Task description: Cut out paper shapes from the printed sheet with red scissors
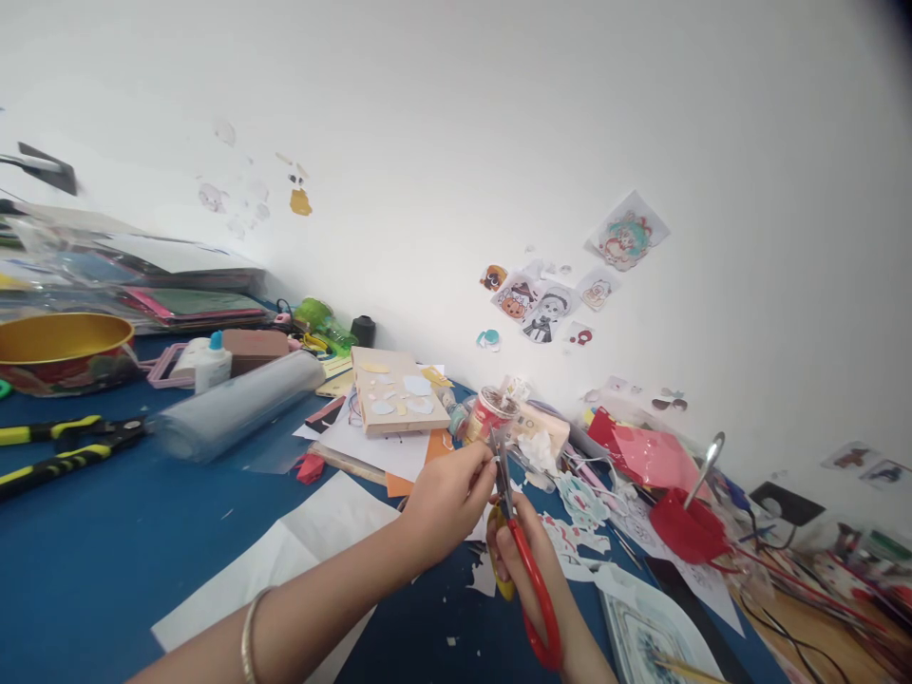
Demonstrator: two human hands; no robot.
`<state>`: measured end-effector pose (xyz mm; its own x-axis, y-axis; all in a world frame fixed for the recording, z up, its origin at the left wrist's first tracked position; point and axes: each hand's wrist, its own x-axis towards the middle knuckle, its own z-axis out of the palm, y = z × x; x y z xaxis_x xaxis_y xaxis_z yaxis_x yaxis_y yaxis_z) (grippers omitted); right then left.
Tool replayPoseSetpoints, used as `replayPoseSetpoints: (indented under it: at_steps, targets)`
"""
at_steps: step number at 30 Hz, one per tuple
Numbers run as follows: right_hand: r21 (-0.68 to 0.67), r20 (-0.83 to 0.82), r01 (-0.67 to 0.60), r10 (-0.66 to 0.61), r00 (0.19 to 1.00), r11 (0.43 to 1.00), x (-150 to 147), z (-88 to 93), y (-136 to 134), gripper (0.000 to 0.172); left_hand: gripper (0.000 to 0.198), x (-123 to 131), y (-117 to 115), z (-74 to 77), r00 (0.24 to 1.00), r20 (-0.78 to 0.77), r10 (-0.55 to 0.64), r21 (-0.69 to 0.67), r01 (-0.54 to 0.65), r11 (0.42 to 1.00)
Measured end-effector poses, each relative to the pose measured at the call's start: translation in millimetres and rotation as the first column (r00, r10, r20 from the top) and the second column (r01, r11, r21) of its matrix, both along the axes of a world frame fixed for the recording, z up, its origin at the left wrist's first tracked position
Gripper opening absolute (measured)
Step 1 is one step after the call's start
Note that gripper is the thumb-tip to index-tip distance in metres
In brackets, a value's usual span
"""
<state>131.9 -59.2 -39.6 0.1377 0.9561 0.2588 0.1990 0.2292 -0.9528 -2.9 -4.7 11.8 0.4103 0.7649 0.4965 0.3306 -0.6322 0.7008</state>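
Note:
My right hand (pixel 536 560) grips a pair of scissors (pixel 531 579), with the blades pointing up and away from me. A large red handle loop faces me, and a yellow part shows by the fingers on its left side. My left hand (pixel 452 499) is closed in a pinch right beside the blades. Whatever small piece it holds is hidden by the fingers or too small to make out. Under my left forearm lies a large creased sheet of white paper (pixel 285 551). Small paper scraps (pixel 483 573) lie on the blue tabletop below the hands.
Ahead stands a wooden board (pixel 399 418) bearing several paper cutouts, with a red can (pixel 491 413) to its right. Pliers (pixel 78 442), a clear plastic roll (pixel 238 404) and a glue bottle (pixel 212 361) lie leftward. A tray (pixel 662 617) and a red lamp (pixel 688 527) stand right.

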Motion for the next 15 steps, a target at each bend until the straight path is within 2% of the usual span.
replayPoseSetpoints:
  at_steps: [9, 15]
  targets:
    - [0.005, 0.025, -0.006, 0.005, 1.0, 1.0, -2.9, 4.2, -2.2, 0.037, 0.019, -0.3, 0.9, -0.1, 0.998, 0.068, -0.001, -0.072, 0.006, 0.997]
    - [-0.001, 0.053, 0.003, -0.003, 0.999, 1.0, -3.4, 5.2, -3.5, 0.041, 0.019, 0.1, -0.4, 0.0, 0.994, 0.107, -0.029, -0.088, 0.039, 0.995]
